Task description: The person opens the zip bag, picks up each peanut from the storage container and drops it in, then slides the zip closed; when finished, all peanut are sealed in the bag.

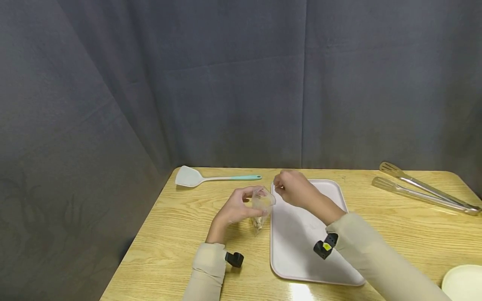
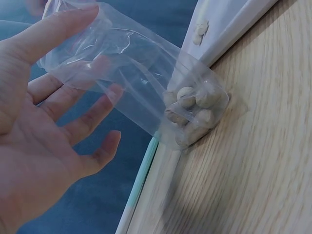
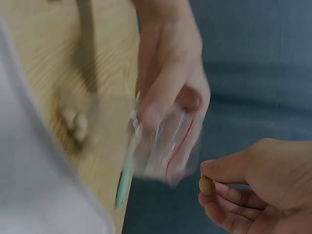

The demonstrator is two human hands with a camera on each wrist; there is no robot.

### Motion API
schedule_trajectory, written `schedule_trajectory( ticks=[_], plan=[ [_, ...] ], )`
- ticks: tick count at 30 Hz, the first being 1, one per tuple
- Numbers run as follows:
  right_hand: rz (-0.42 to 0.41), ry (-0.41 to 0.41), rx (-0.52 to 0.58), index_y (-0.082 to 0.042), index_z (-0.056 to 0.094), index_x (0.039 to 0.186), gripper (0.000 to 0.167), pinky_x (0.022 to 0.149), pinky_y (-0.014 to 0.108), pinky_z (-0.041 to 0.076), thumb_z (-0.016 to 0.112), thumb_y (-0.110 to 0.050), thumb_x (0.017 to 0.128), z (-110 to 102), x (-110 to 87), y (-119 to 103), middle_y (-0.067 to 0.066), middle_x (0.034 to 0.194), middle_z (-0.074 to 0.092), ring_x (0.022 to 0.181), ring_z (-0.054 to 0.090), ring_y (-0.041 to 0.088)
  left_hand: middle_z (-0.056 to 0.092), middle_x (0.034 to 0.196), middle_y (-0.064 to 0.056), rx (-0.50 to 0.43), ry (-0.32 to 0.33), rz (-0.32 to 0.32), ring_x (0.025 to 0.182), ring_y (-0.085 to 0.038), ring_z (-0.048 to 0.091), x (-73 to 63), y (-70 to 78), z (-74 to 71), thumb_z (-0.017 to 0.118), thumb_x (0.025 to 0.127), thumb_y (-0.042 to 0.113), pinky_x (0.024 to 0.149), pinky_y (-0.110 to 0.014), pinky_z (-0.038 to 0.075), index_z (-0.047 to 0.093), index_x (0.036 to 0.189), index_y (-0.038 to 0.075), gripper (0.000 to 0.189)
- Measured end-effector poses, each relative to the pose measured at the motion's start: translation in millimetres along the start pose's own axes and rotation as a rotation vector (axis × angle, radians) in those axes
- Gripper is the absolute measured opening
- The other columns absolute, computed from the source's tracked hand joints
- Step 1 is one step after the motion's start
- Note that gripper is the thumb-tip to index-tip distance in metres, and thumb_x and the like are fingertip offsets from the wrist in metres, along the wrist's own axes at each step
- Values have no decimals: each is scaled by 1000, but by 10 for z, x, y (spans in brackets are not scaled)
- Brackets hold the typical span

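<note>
A clear plastic zip bag (image 1: 262, 202) hangs from my left hand (image 1: 234, 209), its mouth held between thumb and fingers. Several small round brown nut-like pieces (image 2: 186, 97) lie in the bag's bottom corner. A red zip line on the bag (image 3: 180, 146) shows in the right wrist view. Just right of the bag's mouth, above the tray's far left corner, my right hand (image 1: 295, 188) pinches one small brown nut-like piece (image 3: 207, 185) between thumb and fingertips. The pale rectangular tray (image 1: 293, 246) lies under my right forearm. Small pale pieces (image 2: 199, 32) sit on it in the left wrist view.
A white spatula (image 1: 189, 177) with a turquoise handle end lies at the table's back left. Metal tongs (image 1: 414, 186) lie spread at the back right. A cream round plate (image 1: 465, 284) is partly cut off at the lower right. A dark curtain (image 1: 241, 83) hangs behind the table.
</note>
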State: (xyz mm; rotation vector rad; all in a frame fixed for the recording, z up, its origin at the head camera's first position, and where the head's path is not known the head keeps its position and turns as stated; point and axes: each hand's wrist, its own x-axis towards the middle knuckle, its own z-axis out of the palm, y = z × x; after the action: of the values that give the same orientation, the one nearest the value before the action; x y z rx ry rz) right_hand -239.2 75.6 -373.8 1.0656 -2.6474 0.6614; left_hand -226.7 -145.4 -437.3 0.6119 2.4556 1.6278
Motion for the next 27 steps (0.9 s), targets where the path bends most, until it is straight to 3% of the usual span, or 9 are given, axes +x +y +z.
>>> schedule_trajectory(
  ticks=[3,8,22,27],
  plan=[
    [-48,-18,33,0,74,83,8,63,31,54,72,7,84,-17,83,-189,8,78,66,71,63,18,64,129,3,20,-8,20,115,-18,58,-5,0,-15,86,77,17,102,-53,41,62,135,14,63],
    [-87,-33,52,-2,75,81,10,63,29,53,72,7,84,7,150,-339,6,78,66,70,61,14,66,125,8,38,-13,60,112,-14,58,-2,-9,-32,84,78,18,101,-54,40,65,131,16,56],
    [-86,-26,93,-1,76,85,5,56,26,46,75,4,84,6,191,-324,5,77,67,62,53,11,66,125,5,42,-13,70,112,-15,58,9,-16,-53,85,77,17,101,-54,41,65,131,14,57],
    [-84,-12,93,-1,75,87,6,60,29,49,77,3,83,3,194,-326,7,81,69,67,57,14,65,127,-3,30,-16,57,115,-23,57,-13,42,-49,84,78,13,102,-56,39,64,132,9,57]
  ],
)
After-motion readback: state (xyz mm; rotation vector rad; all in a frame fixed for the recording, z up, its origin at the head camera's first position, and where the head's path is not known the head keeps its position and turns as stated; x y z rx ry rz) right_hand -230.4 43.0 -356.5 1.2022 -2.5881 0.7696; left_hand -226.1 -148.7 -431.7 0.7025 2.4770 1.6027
